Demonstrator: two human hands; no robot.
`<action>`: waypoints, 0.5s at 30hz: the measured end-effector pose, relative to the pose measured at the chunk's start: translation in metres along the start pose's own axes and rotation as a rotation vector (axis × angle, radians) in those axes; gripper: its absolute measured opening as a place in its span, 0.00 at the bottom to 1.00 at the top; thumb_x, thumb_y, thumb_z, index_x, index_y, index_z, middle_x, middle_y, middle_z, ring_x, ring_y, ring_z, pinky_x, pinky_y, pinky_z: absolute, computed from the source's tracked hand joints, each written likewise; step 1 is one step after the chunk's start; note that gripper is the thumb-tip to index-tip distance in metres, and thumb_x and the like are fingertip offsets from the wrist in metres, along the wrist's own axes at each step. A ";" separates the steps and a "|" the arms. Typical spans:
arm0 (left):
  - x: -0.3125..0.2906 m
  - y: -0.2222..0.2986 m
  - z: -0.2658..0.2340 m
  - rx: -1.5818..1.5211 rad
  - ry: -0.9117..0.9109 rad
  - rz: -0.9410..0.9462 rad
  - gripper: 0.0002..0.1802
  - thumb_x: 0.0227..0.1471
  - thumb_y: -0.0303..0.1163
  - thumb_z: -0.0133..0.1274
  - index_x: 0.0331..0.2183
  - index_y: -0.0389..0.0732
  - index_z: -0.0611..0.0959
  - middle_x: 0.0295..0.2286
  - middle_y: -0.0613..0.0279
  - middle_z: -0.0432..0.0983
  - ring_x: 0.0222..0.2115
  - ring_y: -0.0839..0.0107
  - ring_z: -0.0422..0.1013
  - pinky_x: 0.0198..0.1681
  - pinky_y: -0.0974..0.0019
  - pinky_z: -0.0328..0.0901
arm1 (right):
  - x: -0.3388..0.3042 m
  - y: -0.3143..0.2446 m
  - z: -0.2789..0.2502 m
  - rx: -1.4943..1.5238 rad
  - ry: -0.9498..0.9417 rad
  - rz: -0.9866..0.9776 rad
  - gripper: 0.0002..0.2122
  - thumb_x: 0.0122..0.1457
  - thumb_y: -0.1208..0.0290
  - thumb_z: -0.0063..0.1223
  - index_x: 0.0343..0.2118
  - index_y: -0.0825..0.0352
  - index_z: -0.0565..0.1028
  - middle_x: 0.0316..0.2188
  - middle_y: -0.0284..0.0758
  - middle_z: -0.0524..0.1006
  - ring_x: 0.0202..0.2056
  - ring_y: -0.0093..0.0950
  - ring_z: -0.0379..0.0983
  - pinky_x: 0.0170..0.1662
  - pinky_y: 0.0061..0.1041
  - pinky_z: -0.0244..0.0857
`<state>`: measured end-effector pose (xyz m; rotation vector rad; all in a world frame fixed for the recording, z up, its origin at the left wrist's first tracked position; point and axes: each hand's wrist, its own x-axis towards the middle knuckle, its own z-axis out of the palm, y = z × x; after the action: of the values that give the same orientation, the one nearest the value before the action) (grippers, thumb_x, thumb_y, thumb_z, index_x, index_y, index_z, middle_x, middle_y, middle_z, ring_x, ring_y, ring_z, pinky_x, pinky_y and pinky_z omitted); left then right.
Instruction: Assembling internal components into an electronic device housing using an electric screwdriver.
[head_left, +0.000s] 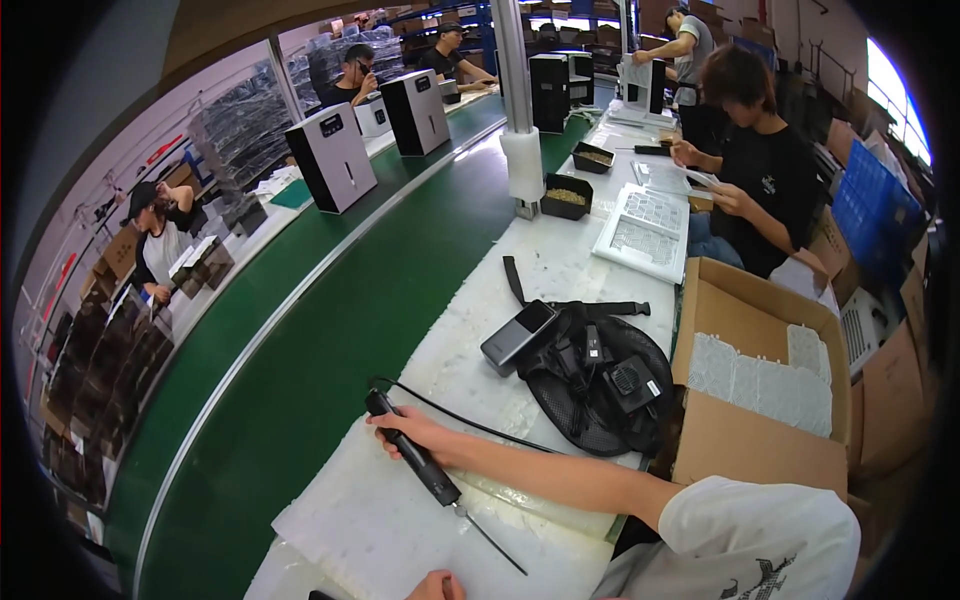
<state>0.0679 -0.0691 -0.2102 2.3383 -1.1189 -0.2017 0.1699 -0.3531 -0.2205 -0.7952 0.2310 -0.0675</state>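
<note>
The right hand (420,437) had the black corded screwdriver (425,464) wrapped tight in its fingers — there over the white worktop (440,350), right by the green conveyor (375,310), long bit slanting down! The left hand (437,587) just peeked in at the lower edge, its grip impossible to tell — while beyond the forearm a black mesh bag (555,404) lay beside an open cardboard box (757,445).

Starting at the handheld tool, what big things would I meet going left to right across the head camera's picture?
Corded electric screwdriver in the right hand → black mesh gear with straps → open cardboard box → blue plastic crate.
</note>
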 end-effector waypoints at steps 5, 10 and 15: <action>-0.002 0.004 -0.001 -0.059 0.053 0.057 0.07 0.55 0.31 0.54 0.37 0.42 0.79 0.26 0.49 0.78 0.27 0.48 0.75 0.30 0.51 0.68 | -0.005 -0.002 0.003 0.030 0.042 0.003 0.14 0.60 0.64 0.57 0.36 0.66 0.65 0.25 0.30 0.69 0.20 0.18 0.67 0.22 0.18 0.65; -0.003 0.007 -0.004 -0.062 0.101 0.118 0.08 0.55 0.30 0.54 0.39 0.41 0.78 0.26 0.48 0.77 0.27 0.46 0.74 0.30 0.50 0.68 | -0.005 -0.001 0.008 0.027 0.039 0.010 0.14 0.60 0.65 0.57 0.37 0.66 0.65 0.25 0.31 0.69 0.21 0.18 0.67 0.22 0.18 0.66; -0.003 0.006 -0.005 -0.059 0.084 0.124 0.09 0.56 0.31 0.53 0.39 0.41 0.78 0.27 0.46 0.77 0.27 0.45 0.73 0.30 0.48 0.67 | -0.006 -0.002 0.009 0.025 0.082 0.021 0.12 0.63 0.67 0.53 0.44 0.68 0.69 0.27 0.32 0.69 0.22 0.19 0.66 0.23 0.19 0.64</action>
<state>0.0637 -0.0680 -0.2030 2.1961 -1.1959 -0.0892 0.1659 -0.3471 -0.2123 -0.7655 0.3152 -0.0831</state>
